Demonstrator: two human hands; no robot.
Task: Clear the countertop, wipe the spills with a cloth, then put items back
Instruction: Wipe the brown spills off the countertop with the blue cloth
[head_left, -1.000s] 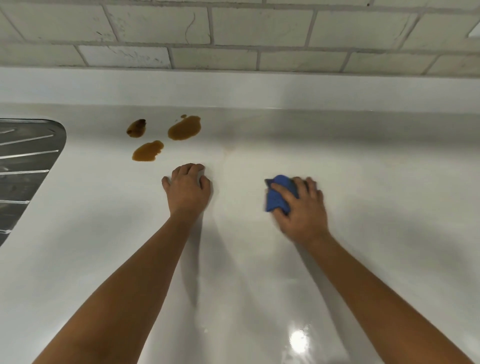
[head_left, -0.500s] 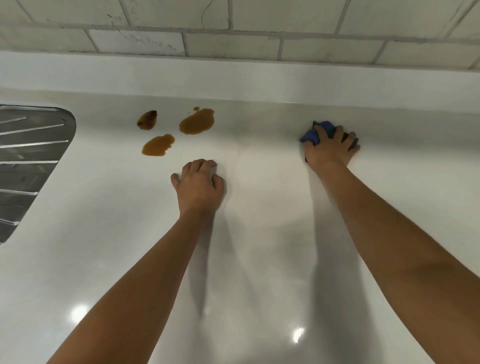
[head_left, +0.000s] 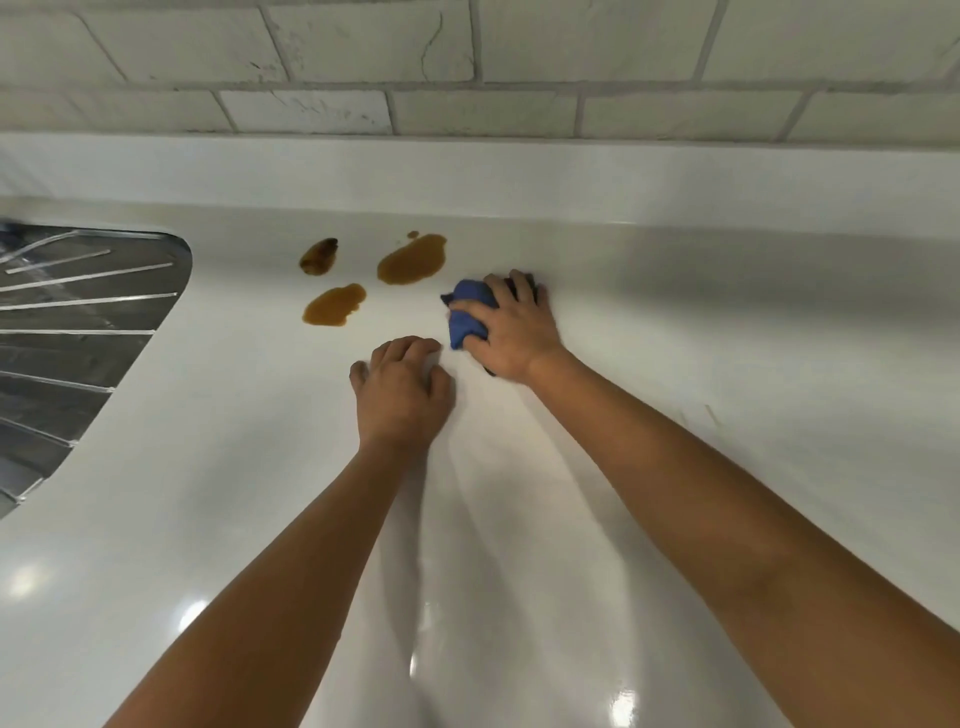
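Head view: right hand (head_left: 511, 332) clamped on a bunched blue cloth (head_left: 467, 312) just above frame centre, fingers curled over the top, thumb tucked under the wad, cloth pressed flat to the counter (head_left: 675, 467). Left hand (head_left: 400, 389) just below and left of it, fingertips curled down onto the surface, holding nothing, looked like bracing. Three brown spills up and left of the cloth: biggest (head_left: 413, 260) right next to the cloth's upper edge but not touched, a second (head_left: 332, 306) further left, and a darker one (head_left: 318, 256) in the upper-left cluster. Drainboard (head_left: 78, 338) at the far left edge.

Probably best done by dragging the cloth left through the big spill first, keeping pressure flat and folding to a clean face before the next one, so nothing smeared toward the drainboard. Might've helped to lift the left hand out of the path too. Cloth poked out mostly on the left side of the grip, the side facing the spills, so handy enough.
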